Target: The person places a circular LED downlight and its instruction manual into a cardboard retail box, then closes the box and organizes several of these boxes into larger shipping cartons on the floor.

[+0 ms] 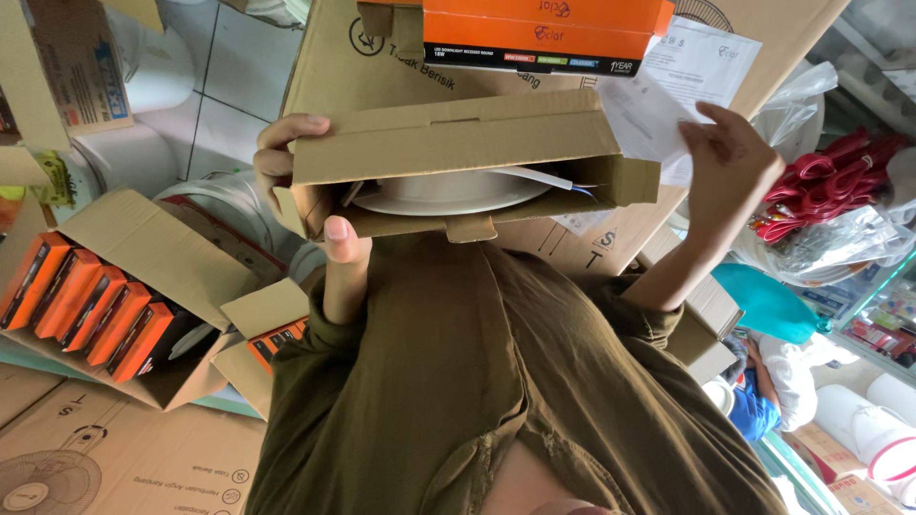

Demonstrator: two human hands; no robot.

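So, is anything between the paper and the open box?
Nothing visible: the paper in the right hand sits at the right end of the box. The left hand holds the box; a white lamp fills its opening.

The person wears a loose olive-green blouse of soft, finely wrinkled fabric (458, 381), hanging in folds down the front, with a narrow lace-like trim at the open neckline. Its sleeves are pushed up and bunched near the elbows, leaving the forearms bare. The left hand (296, 162) and the right hand (730, 157) are bare, without gloves.
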